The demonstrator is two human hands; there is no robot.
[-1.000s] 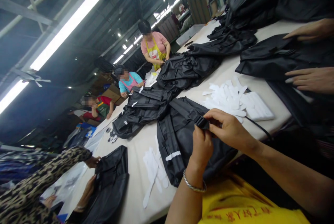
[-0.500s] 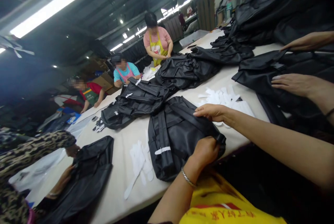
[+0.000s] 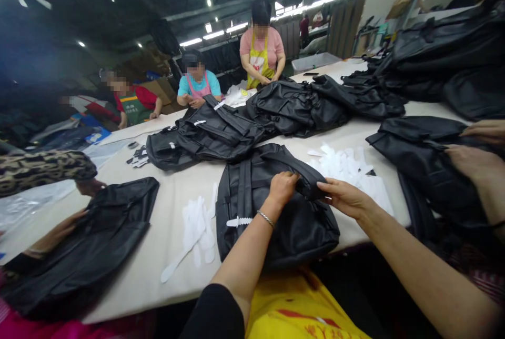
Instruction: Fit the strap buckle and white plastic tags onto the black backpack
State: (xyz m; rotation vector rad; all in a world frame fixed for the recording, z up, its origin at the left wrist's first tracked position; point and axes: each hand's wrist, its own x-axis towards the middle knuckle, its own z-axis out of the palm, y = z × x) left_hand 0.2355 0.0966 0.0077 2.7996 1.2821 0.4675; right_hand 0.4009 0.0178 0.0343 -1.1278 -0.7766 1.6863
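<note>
Two hands on one backpack strap

From where I'm standing: black backpack (image 3: 307,228) lies on the worktop (image 3: 177,181), just below ctr of frame. L hand (image 3: 283,190) has its fingers curled in on the padded strap (image 3: 298,162); R hand (image 3: 347,197), just beside it, pinches the same strap w/ thumb & fingers nearly closed. White tag (image 3: 239,222) sits across the other strap. Loose white strips (image 3: 199,231) lie lower L of ctr. Co-worker in pink top (image 3: 260,47) stands upper ctr, behind more blk bags (image 3: 292,107).
</note>
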